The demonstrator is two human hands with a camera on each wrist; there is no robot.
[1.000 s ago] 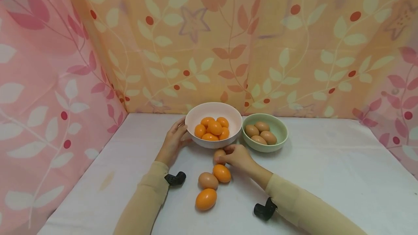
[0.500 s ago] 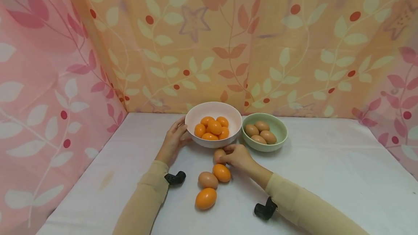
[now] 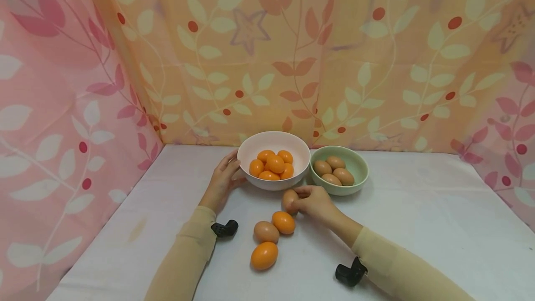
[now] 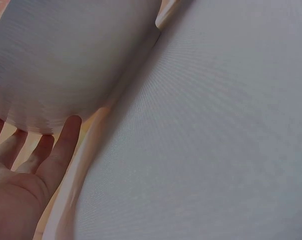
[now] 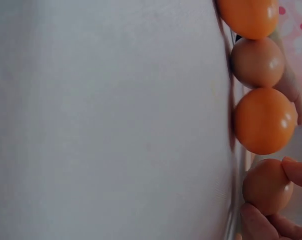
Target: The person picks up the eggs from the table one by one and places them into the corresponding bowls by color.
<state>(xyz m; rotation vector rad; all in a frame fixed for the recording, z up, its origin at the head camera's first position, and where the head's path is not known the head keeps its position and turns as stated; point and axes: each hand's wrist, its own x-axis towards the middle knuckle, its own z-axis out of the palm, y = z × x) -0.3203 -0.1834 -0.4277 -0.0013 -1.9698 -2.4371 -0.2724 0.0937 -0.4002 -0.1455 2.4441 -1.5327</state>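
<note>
My right hand (image 3: 314, 202) pinches a brown egg (image 3: 290, 201) between thumb and fingertips in front of the pink bowl (image 3: 273, 185). The right wrist view shows the same brown egg (image 5: 267, 187) apart from the row of eggs above it. My left hand (image 3: 222, 181) touches the left side of the pink bowl, and in the left wrist view its fingers lie extended against the bowl's outer wall (image 4: 70, 60). Several orange eggs (image 3: 274, 163) lie inside the pink bowl. Nearer me on the table are an orange egg (image 3: 283, 222), a brown egg (image 3: 266, 232) and another orange egg (image 3: 264, 255).
Right of the pink bowl stands a green bowl (image 3: 358, 170) holding several brown eggs (image 3: 343, 176). A white cloth covers the table (image 3: 418, 217). Patterned curtains hang behind (image 3: 251, 82) and at both sides.
My right hand has shifted a little to the right with the brown egg, away from the orange egg below it. The left hand and both bowls stay in place.
</note>
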